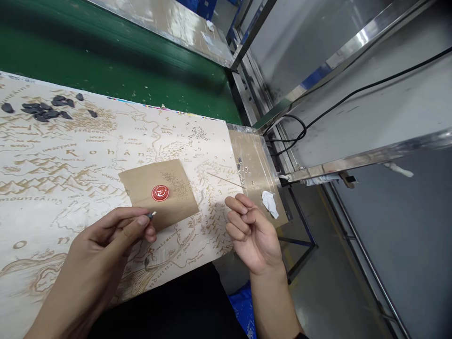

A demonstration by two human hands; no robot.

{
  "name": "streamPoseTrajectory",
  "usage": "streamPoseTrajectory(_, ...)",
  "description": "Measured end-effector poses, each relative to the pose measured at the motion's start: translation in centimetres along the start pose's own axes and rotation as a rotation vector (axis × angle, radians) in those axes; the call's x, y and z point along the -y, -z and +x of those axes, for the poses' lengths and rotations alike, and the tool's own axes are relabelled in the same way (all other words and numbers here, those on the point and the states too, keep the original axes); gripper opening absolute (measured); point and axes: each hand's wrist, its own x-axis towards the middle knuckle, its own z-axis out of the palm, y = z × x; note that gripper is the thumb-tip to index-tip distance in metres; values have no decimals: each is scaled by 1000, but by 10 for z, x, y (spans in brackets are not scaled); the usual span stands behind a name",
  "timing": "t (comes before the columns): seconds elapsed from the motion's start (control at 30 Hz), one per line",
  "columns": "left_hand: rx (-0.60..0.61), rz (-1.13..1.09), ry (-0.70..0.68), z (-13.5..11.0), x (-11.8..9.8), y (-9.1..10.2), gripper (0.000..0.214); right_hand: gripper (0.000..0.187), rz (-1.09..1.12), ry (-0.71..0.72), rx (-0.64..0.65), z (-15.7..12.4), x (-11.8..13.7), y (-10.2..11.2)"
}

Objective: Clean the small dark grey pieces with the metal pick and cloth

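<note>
From my remote post I inspect the desk (280, 217) through the head camera. A pale map sheet (95, 162) covers most of the desk top, leaving a brown strip bare along the right edge.

The left hand (116, 230) is above the near part of the sheet. I find its thumb and forefinger closed in a pinch on a small dark piece (151, 215) with a pale tip, and its other fingers curled beneath. The piece is held at the near side of a square of brown paper (143, 176), overlapping it in my view.

The right hand (252, 230) is raised near the sheet's right edge, fingers bent inward and fingertips close to the thumb. A thin stick (226, 180) shows just beside its fingertips; I cannot tell whether the hand grips it, nor how tightly the fingers are closed.

On the brown paper I record a glossy red disc (160, 192), near the middle, and fine crumbs (176, 183) towards the far right corner. A loose group of dark pieces (51, 114) lies at the left, near the sheet's far edge. Small specks (197, 133) are scattered near the far right corner of the sheet. A crumpled white tissue (270, 204) rests on the bare strip. A green belt (141, 70) runs beyond the far edge.
</note>
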Motion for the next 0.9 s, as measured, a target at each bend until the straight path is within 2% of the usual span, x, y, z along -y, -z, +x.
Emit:
streamPoseTrajectory(0.17, 3, 7, -10, 0, 0, 1, 36, 31, -128, 61, -92, 6, -5, 3)
streamPoseTrajectory(0.33, -10, -1, -33, 0, 0, -6, 37, 39, -427, 280, -222, 30, -5, 13)
streamPoseTrajectory(0.43, -12, -18, -50, -1, 0, -9, 34, 37, -491, 308, -212, 39, -5, 13)
streamPoseTrajectory(0.57, 17, -32, -52, -4, 0, -12, 32, 26, -642, 287, -123, 42, -11, 5)
streamPoseTrajectory(0.63, 17, -31, -58, -5, -1, -12, 31, 20, -798, 296, -105, 50, -15, 2)
streamPoseTrajectory(0.7, 6, 19, -90, -6, -5, -11, 30, 17, -1053, 371, -121, 67, -19, 1)
streamPoseTrajectory(0.8, -115, 283, -236, -8, -14, -2, 29, 14, -1389, 520, -147, 106, -20, 1)
streamPoseTrajectory(0.9, -325, 600, -415, -8, -26, 15, 28, 18, -1501, 578, -154, 142, -20, 1)
